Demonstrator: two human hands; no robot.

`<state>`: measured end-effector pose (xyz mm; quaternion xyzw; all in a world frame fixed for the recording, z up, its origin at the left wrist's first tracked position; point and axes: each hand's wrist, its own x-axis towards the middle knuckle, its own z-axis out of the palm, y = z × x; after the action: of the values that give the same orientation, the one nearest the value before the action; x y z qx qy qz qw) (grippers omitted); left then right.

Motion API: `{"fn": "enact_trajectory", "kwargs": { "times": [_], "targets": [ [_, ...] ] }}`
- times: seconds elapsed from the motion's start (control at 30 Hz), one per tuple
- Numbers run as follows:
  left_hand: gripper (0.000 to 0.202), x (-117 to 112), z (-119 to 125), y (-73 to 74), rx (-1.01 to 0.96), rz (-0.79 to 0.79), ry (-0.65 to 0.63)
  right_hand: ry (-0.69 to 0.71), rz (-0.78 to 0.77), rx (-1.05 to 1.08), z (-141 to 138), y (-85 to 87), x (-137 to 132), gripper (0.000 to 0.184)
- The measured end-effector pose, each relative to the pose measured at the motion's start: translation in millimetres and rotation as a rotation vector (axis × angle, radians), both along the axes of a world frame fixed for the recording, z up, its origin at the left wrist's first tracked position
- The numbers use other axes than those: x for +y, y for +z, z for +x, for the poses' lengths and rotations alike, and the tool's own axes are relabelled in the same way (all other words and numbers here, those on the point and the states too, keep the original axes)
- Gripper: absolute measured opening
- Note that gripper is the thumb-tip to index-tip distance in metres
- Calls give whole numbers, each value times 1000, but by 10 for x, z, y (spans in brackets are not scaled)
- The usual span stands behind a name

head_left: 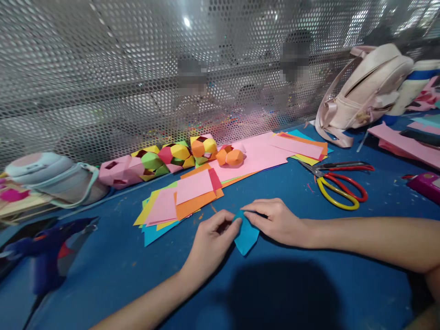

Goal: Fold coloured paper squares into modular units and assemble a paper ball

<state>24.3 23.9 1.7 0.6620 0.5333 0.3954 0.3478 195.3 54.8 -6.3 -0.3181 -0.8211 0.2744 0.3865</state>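
Note:
A small piece of folded blue paper (246, 236) lies low over the blue table, its pointed end toward me. My left hand (215, 231) pinches its upper left edge between thumb and fingers. On the other side, my right hand (273, 219) has its fingertips closed on the paper's top corner. Just beyond my hands sits a fanned stack of coloured paper rectangles (195, 189), pink, orange, yellow and blue. Behind it stands a row of folded paper balls; the orange one (229, 156) rests on a large pink sheet (261, 151).
Scissors with red and yellow handles (338, 188) lie to the right. A blue glue gun (46, 252) stands at the left, near a round pale bag (51, 178). A pink backpack (367, 91) leans by the perforated metal screen (137, 68) at the back.

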Motion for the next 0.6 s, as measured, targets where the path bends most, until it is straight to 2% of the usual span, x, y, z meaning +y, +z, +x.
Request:
{"fn": "enact_trajectory", "kwargs": {
  "times": [0.13,0.3,0.47,0.6],
  "targets": [
    [21,4,-16,-13,-17,-4,14,11,19,-2,12,27,-4,16],
    [22,12,-29,-23,-28,-23,25,152,-29,65,41,87,-7,27],
    [23,15,-27,-20,-20,-44,40,49,48,97,15,32,2,9],
    [23,14,-34,-20,0,-81,44,45,113,97,8,-10,9,14]
  ]
}}
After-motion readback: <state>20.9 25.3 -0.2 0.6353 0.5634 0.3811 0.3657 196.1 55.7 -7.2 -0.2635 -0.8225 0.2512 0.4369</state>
